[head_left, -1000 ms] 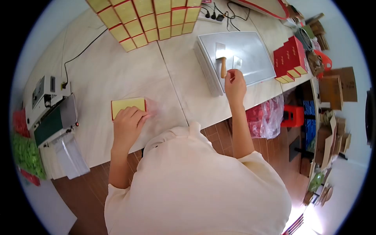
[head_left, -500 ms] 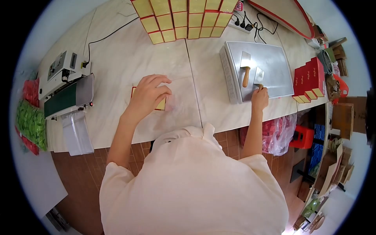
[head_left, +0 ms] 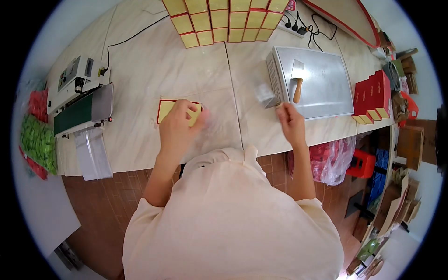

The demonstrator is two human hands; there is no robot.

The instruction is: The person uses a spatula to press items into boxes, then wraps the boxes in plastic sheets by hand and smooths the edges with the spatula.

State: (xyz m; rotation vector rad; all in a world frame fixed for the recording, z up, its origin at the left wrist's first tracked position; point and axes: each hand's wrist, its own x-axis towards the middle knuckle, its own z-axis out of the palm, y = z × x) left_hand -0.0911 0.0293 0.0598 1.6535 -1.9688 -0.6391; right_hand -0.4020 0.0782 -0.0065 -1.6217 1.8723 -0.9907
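Note:
A flat yellow box (head_left: 170, 106) with red edges lies on the table, and what looks like clear film sticks out on its right side. Over the box, my left hand (head_left: 179, 122) has bent fingers with the thumb apart and blurred; it grips nothing that I can see. My right hand (head_left: 290, 122) is closed around the wooden handle of a metal scraper (head_left: 266, 97), whose blurred blade points left over the table. A second scraper (head_left: 297, 86) with a wooden handle rests on the metal-topped hot plate (head_left: 324, 81) just beyond my right hand.
Stacked yellow-and-red boxes (head_left: 221, 21) stand at the back. Red boxes (head_left: 373, 97) sit right of the plate, and a power strip (head_left: 291, 29) with cables lies behind it. On the left are a machine with a green belt (head_left: 73, 115) and clear plastic sheets (head_left: 93, 154).
My right hand has lifted the scraper off the plate and carried it left. My left hand has shifted toward the box's right end, its fingers more bent.

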